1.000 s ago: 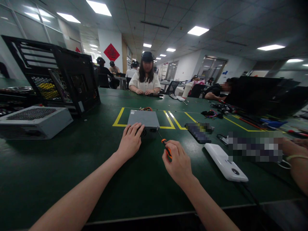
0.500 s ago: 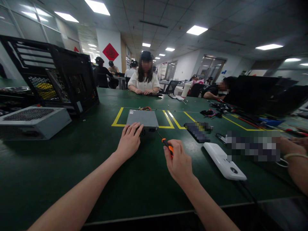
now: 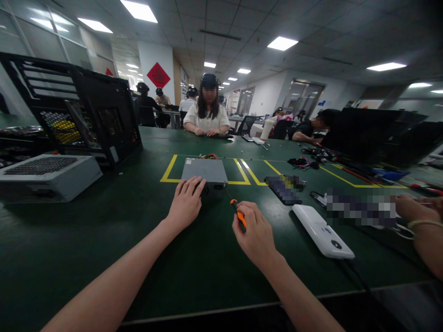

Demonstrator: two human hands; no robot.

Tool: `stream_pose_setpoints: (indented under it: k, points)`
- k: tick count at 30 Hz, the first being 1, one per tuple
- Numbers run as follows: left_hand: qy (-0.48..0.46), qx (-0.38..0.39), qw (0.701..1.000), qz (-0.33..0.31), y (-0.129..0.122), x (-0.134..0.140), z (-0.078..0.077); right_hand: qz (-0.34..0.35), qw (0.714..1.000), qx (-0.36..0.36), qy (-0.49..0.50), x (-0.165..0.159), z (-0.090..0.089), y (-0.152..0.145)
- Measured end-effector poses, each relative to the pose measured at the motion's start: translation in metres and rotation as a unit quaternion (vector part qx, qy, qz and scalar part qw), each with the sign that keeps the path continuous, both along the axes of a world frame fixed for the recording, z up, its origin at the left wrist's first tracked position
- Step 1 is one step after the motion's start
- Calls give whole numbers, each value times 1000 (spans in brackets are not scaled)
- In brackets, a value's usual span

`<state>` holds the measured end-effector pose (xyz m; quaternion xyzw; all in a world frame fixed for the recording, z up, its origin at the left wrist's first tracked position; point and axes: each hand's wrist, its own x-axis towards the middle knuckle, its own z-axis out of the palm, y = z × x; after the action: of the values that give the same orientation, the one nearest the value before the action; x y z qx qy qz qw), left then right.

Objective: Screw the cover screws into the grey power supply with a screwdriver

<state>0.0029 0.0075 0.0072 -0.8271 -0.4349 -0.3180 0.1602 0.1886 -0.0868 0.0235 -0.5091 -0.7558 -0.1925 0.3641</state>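
A grey computer power supply (image 3: pixel 206 170) lies on the green table, a bundle of coloured wires at its far side. My left hand (image 3: pixel 186 200) grips its near left corner, fingers laid over the top face and the palm against the front. My right hand (image 3: pixel 254 230) is closed around the orange and black handle of a screwdriver (image 3: pixel 241 218). The thin shaft points up and left, its tip at the near right corner of the power supply. Whether the tip sits in a screw is too small to tell.
A black computer case (image 3: pixel 100 115) and a second power supply (image 3: pixel 51 177) stand at left. To the right lie a white power bank (image 3: pixel 323 233), a dark phone-like item (image 3: pixel 284 190) and cables (image 3: pixel 304 162). A co-worker's hand (image 3: pixel 418 210) is at far right; another person (image 3: pixel 207 110) sits opposite.
My right hand has turned slightly around the screwdriver handle, and the handle has shifted a little left. My left hand and the power supply stay in place.
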Motion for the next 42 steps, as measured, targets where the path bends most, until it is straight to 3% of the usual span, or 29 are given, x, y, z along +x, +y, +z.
stream_pose_setpoints:
  k: [6,12,16,24,30,42]
  points:
    - [11,1,1000,12,-1,2,0,-42,998,-12,39,2,0,0]
    - [7,10,1000,10,-1,3,-1,-27,999,21,-21,3,-1,1]
    - [8,9,1000,13,-1,3,-2,-61,998,-13,19,3,-2,0]
    - [35,18,999,13,-3,8,-1,-24,998,-3,-54,2,-1,-1]
    - [64,30,998,-2,-4,17,-5,25,1000,-13,-3,-2,1,-2]
    - [73,39,996,20,-3,35,-7,7,986,-36,160,4,0,2]
